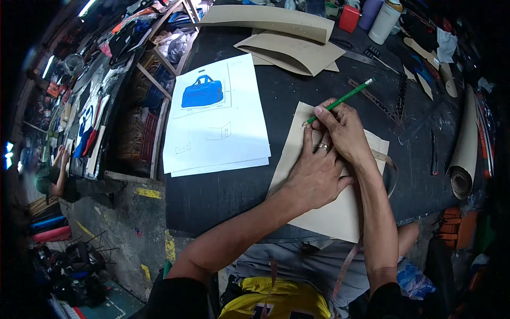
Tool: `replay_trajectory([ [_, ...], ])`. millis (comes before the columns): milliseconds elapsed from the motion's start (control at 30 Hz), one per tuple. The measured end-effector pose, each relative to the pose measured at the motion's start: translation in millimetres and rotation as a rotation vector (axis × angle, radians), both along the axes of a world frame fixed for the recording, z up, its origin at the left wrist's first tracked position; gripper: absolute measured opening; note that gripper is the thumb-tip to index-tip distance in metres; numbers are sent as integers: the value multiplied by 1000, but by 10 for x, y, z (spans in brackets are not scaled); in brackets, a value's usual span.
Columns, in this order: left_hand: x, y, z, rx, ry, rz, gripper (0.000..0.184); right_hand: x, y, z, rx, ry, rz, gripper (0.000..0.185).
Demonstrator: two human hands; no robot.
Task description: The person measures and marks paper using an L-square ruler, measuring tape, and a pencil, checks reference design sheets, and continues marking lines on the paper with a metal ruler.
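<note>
My right hand (pixel 344 130) grips a green pencil (pixel 348 95), its tip down at the upper left of a sheet of brown paper (pixel 329 220). Flat on that sheet lies my left hand (pixel 317 175), fingers stretched toward the pencil tip, a ring on one finger. The two hands overlap, so part of the paper is hidden. A tape measure (pixel 393 173) curls out beside my right wrist; where it runs beneath my hands cannot be seen. To the left rest white sheets (pixel 215 154) with a picture of a blue bag and small pencil sketches.
Folded brown paper pieces (pixel 297 50) lie at the back of the dark table (pixel 212 202). Metal squares (pixel 396 109), a brush (pixel 380 56) and a paper roll (pixel 463 159) are on the right. A white bottle (pixel 383 24) stands behind. Another person (pixel 53 175) sits far left.
</note>
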State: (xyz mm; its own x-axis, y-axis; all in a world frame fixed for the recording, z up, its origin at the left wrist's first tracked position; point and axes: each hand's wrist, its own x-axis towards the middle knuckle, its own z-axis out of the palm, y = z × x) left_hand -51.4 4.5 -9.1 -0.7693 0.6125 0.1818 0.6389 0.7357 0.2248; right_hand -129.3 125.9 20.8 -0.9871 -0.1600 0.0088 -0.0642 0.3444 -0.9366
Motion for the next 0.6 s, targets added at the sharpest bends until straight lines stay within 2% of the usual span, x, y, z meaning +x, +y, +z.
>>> replay_trajectory([
  [233, 6, -15, 62, -23, -22, -11, 74, -21, 75, -53, 4, -8, 12, 28],
  [333, 8, -11, -32, 83, 32, 6, 75, 88, 125, -139, -316, 134, -141, 30],
  [433, 19, -25, -15, 120, 12, 9, 72, 450, 243, -36, -388, 97, -247, 34],
  [467, 26, -26, -8, 140, 0, 7, 71, 569, 315, -24, -387, 96, -247, 34],
  [533, 38, -33, 9, 160, 9, -5, 70, 785, 523, -36, -108, 190, -307, 39],
  [600, 60, -33, 27, 197, 30, -34, 67, 944, 867, -205, -58, 231, -326, 40],
])
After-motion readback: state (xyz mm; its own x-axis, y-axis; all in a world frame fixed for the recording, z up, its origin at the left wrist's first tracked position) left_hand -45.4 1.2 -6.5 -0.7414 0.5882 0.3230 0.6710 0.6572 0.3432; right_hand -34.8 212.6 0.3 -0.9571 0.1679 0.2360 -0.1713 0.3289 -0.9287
